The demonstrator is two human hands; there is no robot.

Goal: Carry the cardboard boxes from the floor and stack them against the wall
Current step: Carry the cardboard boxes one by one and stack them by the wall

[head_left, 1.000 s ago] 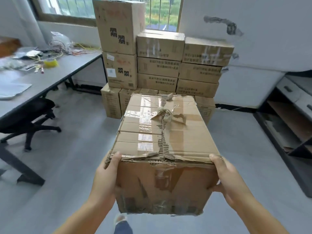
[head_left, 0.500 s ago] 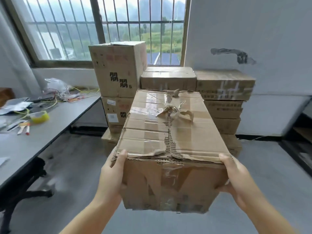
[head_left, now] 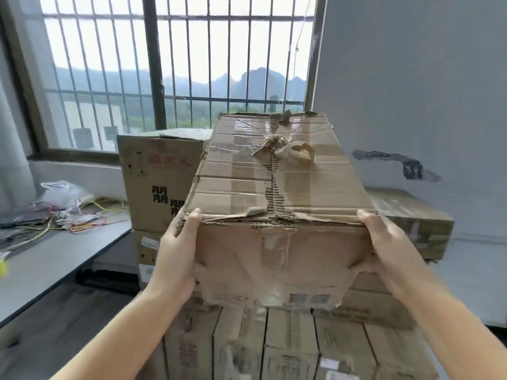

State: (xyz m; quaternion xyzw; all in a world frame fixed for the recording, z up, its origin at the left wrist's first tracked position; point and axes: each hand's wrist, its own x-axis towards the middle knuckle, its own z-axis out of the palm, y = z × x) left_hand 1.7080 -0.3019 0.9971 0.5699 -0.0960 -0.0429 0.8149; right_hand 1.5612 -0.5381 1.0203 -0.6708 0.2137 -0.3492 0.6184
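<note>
Both hands grip a worn cardboard box (head_left: 277, 204), held up in the air in front of the stack. Left hand (head_left: 175, 253) clamps the near left corner: thumb hooked over the top edge, palm flat on the side, fingers out of sight round the far side. Right hand (head_left: 384, 242) mirrors it on the near right corner, thumb on the top edge, fingers wrapped under/behind. Forearms reach up from the bottom of the view.

Box top is taped w/ clear tape, torn along the centre seam, w/ a crumpled wad of brown tape (head_left: 288, 152) near the far end. Front face is dented and scuffed, bottom edge ragged.

Box hangs above a low row of boxes (head_left: 274, 344) standing upright side by side, directly below it. Behind on the left, a tall box w/ black print (head_left: 159, 182) sits on top of another box (head_left: 148, 256). To the right, a flat box (head_left: 411, 223) tops a pile against the grey wall (head_left: 411, 78); wall has a dark smear (head_left: 397, 164).

Left of the stack: a grey desk (head_left: 55, 259), its far corner holding a clear plastic bag (head_left: 63, 192) and a tangle of yellow and red wires (head_left: 82, 218). Barred window (head_left: 164, 72) behind, hills outside.
</note>
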